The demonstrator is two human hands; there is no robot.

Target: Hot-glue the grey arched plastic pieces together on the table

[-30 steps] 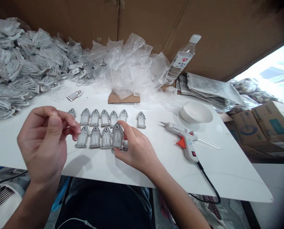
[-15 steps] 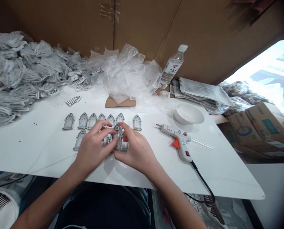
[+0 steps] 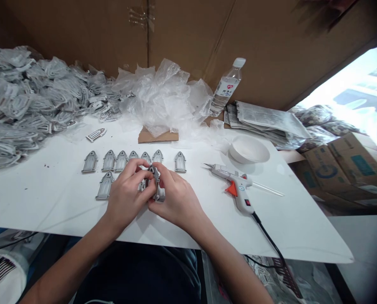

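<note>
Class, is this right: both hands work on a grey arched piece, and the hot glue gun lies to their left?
No: the head view shows the hot glue gun to the right of the left hand and right hand. They do work on the grey arched piece.

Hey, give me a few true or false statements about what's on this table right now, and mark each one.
1. The left hand and right hand together grip one small gray arched piece. True.
2. The hot glue gun is in the right hand. False: it lies on the white table, to the right of the hands.
3. The white bowl sits beyond the hot glue gun, farther from the person. True.
4. The water bottle lies flat. False: it stands up, behind the white bowl.
</note>
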